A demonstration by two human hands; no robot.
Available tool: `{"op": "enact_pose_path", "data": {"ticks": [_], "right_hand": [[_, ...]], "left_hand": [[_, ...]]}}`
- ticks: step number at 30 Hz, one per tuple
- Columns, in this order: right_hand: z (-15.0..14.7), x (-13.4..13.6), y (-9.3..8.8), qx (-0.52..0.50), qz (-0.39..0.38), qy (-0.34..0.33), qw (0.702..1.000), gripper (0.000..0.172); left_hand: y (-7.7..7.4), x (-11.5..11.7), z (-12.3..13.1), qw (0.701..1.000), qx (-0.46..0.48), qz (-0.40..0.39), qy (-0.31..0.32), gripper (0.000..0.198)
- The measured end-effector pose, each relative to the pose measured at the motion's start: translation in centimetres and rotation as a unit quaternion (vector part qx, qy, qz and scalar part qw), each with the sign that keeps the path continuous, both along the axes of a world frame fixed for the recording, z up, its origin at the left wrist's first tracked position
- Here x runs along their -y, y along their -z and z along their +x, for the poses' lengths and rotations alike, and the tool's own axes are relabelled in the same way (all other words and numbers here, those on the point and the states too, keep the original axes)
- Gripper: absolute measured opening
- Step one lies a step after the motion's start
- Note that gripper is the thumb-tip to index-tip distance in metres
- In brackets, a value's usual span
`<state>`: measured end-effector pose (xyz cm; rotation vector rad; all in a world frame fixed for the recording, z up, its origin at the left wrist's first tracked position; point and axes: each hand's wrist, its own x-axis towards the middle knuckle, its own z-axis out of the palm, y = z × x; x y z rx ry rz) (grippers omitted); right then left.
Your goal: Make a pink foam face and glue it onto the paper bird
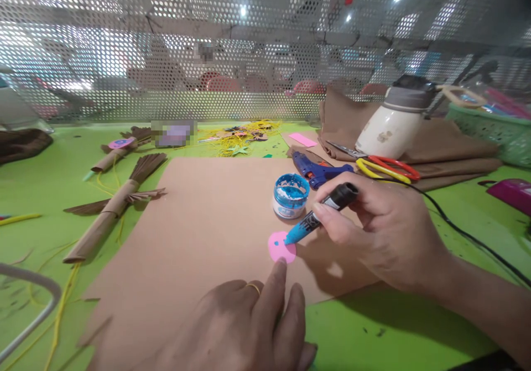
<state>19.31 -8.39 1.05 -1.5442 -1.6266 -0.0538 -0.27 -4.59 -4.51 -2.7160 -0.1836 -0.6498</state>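
Note:
A marker pen (321, 213) with a black body and a blue-coated tip is gripped in my right hand (385, 230). Its tip meets a small pink paper circle (277, 252) that bears blue dots. My left hand (253, 321) has its index fingertip on the circle's lower edge; the fingers are stretched out and hold nothing. Under the circle lies a large sheet of brown paper (207, 216). Just behind the circle stands an uncapped jar of blue paint (290, 197), its rim smeared with paint.
Brown paper rolls (102, 224) with fringed ends and yellow string lie left. A blue glue gun (317, 169), scissors (388, 169), a white bottle (390, 122) and folded brown material (448, 163) sit right. A black cord (456, 224) runs there. A perforated screen (249, 78) stands behind.

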Motion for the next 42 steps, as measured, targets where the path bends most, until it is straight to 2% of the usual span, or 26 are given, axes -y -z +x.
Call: {"op": "enact_pose_path", "data": {"ticks": [6,17,42], "right_hand": [[-0.02,-0.06,-0.04,-0.022,-0.008,0.0,1.0,0.009],[0.0,-0.05,0.06,-0.042,-0.015,-0.012,0.999,0.006],[0.02,-0.05,-0.04,-0.02,-0.008,-0.009,1.0,0.006]], "left_hand": [[-0.37,-0.22,0.15,0.999,-0.006,-0.027,0.022,0.021],[-0.38,-0.08,0.2,1.0,-0.002,-0.026,0.013,0.02],[-0.3,-0.06,0.3,1.0,0.001,-0.013,-0.001,0.021]]}}
